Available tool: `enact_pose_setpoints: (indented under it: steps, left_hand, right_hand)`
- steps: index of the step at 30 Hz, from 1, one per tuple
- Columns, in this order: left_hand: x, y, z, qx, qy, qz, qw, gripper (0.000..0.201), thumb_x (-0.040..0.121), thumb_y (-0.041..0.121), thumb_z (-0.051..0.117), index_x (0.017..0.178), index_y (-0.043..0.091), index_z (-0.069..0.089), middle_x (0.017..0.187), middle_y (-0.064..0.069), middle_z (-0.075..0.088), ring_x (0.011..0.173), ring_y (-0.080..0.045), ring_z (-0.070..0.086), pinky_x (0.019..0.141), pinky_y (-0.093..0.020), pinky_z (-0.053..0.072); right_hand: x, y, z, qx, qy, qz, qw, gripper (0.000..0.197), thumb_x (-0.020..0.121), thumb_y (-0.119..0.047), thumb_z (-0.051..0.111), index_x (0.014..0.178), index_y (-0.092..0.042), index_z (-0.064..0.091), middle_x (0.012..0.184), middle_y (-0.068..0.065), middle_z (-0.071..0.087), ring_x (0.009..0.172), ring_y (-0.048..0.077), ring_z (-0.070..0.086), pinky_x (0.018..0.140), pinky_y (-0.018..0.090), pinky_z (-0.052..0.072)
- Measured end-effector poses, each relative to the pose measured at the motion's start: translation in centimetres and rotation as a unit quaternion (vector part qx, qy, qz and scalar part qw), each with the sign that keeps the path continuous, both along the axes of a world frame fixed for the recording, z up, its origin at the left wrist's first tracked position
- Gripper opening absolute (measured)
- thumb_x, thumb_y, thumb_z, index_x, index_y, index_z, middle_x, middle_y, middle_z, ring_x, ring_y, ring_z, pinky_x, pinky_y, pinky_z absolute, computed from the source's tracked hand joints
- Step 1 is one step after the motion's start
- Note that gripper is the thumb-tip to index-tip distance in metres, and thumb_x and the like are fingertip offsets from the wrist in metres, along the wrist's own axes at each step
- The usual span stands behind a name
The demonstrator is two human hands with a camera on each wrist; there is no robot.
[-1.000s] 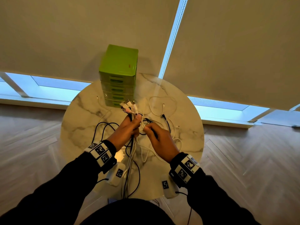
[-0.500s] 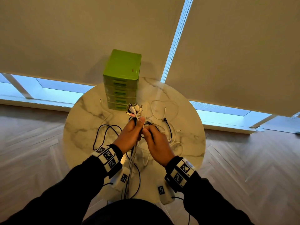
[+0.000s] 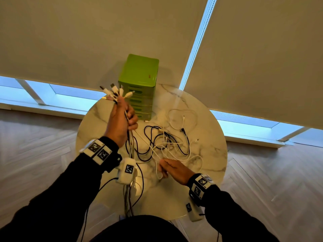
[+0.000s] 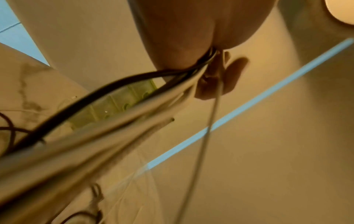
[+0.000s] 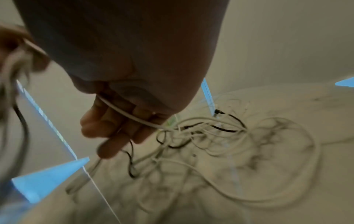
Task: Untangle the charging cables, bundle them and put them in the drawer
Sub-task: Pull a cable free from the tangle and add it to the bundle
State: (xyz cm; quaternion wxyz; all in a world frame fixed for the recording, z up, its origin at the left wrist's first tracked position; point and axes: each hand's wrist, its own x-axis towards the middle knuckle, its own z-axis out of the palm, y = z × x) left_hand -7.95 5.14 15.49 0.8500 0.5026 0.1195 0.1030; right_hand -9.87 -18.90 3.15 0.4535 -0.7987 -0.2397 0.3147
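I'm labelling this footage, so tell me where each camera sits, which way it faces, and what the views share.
Head: worn on the head, looking down at the round marble table, green plastic drawer unit, both forearms.
Left wrist: looks along the left hand, which grips the bunch of black and white charging cables.
Right wrist: looks along the right hand, which holds a white cable.
Shared: table, cables.

my left hand (image 3: 122, 123) has lifted away from my right, raising the gathered plug ends (image 3: 116, 92) up in front of the green drawer unit (image 3: 139, 81). my right hand (image 3: 172, 169) has dropped back toward me, now pinching a white cable (image 3: 158, 170) low over the table (image 3: 209, 154).
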Motion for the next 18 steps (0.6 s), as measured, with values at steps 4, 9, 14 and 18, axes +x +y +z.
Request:
enact_pose_setpoints:
  steps: [4,9,14,18]
  left_hand:
    - [0.0,1.5,1.7,0.027,-0.029,-0.046,0.998,0.040,0.107,0.047,0.030,0.077,0.021,0.037,0.060,0.007,0.031,0.047,-0.008,0.024,0.043,-0.023,0.016]
    - [-1.4,-0.1,0.3,0.195,0.042,-0.107,0.974,0.034,0.107,0.042,0.035,0.085,0.017,0.043,0.063,0.006,0.041,0.055,-0.009,0.033,0.051,-0.025,0.026]
    - [-2.2,-1.8,-1.3,0.211,0.096,-0.067,0.970,0.040,0.107,0.044,0.033,0.091,0.012,0.052,0.069,0.001,0.054,0.059,-0.013,0.038,0.054,-0.024,0.032]
    - [-2.1,-2.3,-1.6,0.223,0.093,-0.057,0.969,0.042,0.106,0.048,0.034,0.092,0.014,0.055,0.071,-0.001,0.048,0.061,-0.016,0.037,0.054,-0.025,0.032]
  right_hand:
    - [1.6,-0.5,-0.8,-0.100,-0.065,-0.007,0.993,0.039,0.107,-0.042,0.035,0.088,-0.018,0.058,0.069,-0.012,0.054,0.063,0.004,0.051,0.075,0.034,0.047]
    - [5.9,2.5,2.9,-0.110,-0.160,-0.173,0.966,0.036,0.107,-0.040,0.035,0.087,-0.023,0.059,0.076,-0.009,0.059,0.066,0.011,0.055,0.068,0.026,0.045]
    - [5.1,6.2,8.6,-0.024,-0.210,-0.147,0.966,0.036,0.108,-0.038,0.036,0.086,-0.019,0.057,0.074,-0.006,0.061,0.067,0.012,0.056,0.066,0.025,0.043]
    - [4.8,7.4,8.1,-0.069,-0.247,-0.128,0.958,0.041,0.106,-0.043,0.035,0.084,-0.020,0.061,0.080,0.003,0.068,0.075,0.024,0.062,0.070,0.038,0.047]
